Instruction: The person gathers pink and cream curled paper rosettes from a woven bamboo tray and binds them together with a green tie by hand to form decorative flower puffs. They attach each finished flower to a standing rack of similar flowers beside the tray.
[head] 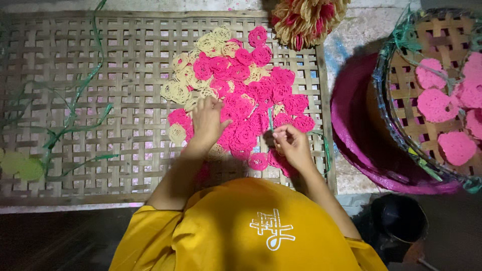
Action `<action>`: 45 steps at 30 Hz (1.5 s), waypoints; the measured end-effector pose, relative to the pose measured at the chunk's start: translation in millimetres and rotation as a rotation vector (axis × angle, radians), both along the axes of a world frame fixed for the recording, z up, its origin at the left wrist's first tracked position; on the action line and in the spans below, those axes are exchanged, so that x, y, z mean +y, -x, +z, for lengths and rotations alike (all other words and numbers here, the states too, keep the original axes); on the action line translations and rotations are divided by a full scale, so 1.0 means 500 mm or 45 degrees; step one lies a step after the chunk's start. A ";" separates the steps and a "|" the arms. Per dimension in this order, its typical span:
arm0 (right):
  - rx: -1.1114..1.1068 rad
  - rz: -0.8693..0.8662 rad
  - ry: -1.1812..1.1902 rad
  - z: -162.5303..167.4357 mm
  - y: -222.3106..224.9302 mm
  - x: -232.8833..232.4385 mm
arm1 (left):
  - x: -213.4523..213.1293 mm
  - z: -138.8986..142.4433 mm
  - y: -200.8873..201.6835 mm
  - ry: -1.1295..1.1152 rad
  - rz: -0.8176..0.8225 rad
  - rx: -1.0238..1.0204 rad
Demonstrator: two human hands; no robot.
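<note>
At the far left edge, two pale green-yellow discs (21,166) lie on the woven bamboo mat (100,65), with thin green plastic strips (75,108) trailing across the lattice beside them, running mostly from top to bottom of the view.

Toward the middle, a heap of pink and cream coiled noodle crackers (241,85) is spread flat on the mat. The heap's long axis runs from the upper part of the mat down toward the person, cream ones mostly on its left flank, pink ones filling the rest.

The left hand (207,122) rests palm down on the heap's lower left edge, fingers loosely spread over the crackers; whether it grips any cannot be told. Just right of it, the right hand (290,143) has thumb and fingertips pressed together, pinching a thin green strip (271,120) that stands nearly upright, pointing away from the person over the pink crackers.

Above, at the top edge, sits a bundle of strung crackers (309,17). To the right, a round bamboo tray (401,100) rests on a magenta basin (351,115) and carries larger pink discs (437,105). A dark pot (399,218) stands below it.
</note>
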State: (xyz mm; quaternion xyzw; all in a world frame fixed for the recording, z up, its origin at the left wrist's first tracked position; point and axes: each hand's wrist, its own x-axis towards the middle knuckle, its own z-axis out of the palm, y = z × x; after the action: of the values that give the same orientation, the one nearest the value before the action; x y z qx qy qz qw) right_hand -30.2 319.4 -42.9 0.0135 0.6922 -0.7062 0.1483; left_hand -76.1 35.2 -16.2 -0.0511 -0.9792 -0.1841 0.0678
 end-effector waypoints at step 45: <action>0.460 -0.326 -0.176 0.040 -0.050 0.041 | 0.245 0.077 -0.035 -0.864 -0.794 -0.041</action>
State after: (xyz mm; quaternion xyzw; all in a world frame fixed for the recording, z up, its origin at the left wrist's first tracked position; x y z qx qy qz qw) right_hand -5.4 339.7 -22.8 -0.0155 0.7469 -0.6610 -0.0702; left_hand -58.5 157.6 22.5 -0.3154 -0.8023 -0.5068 0.0068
